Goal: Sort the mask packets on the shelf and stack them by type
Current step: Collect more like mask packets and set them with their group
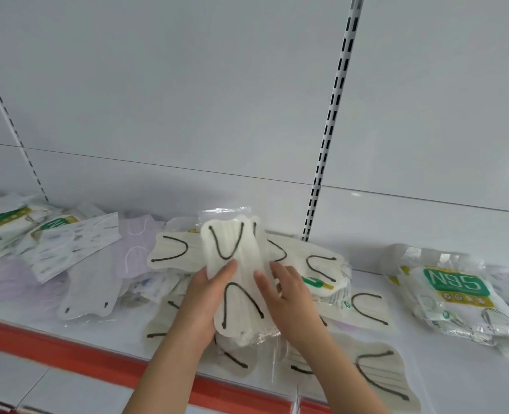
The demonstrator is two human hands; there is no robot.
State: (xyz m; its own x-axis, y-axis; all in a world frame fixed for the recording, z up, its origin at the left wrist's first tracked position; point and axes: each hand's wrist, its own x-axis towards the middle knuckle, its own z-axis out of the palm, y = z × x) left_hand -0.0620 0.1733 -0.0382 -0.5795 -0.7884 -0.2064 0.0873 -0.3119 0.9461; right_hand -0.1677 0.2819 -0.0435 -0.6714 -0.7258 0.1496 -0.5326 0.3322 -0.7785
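Both hands hold one clear plastic packet of cream-white masks with black ear loops (241, 282), lifted upright above the white shelf (426, 369). The left hand (208, 297) grips its left edge, thumb across the front; the right hand (289, 291) clasps the right edge, fingers curled behind (their tips hidden). Under and around the grip lie more cream packets with black loops (375, 375). Well to its right sits a green-labelled N95 packet (453, 291); to its left, a lilac mask packet (137, 249) and further N95 packets (8, 225).
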